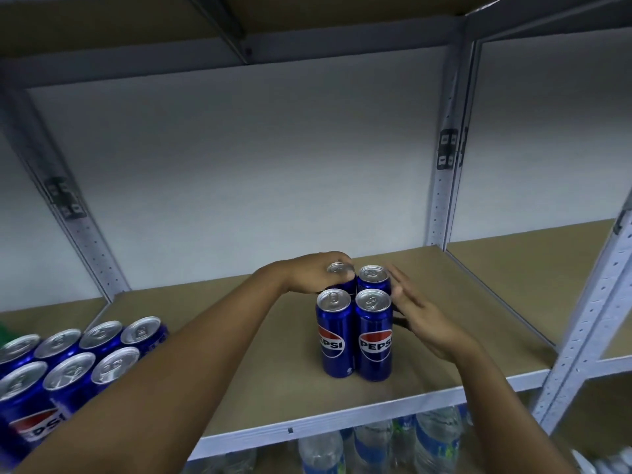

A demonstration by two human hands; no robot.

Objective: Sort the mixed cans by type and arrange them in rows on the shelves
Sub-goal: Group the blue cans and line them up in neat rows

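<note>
Four slim blue Pepsi cans (355, 323) stand upright in a tight two-by-two block on the tan board shelf (266, 378), silver tops up, near its front edge. The left hand (316, 272) curls over the rear left can (341, 276), fingers clamped round its rim. The right hand (419, 309) lies flat, fingers straight, against the block's right side. A larger group of the same glossy cans (68, 364) stands at the shelf's left end. Clear plastic water bottles (376, 446) crowd the shelf below.
</note>
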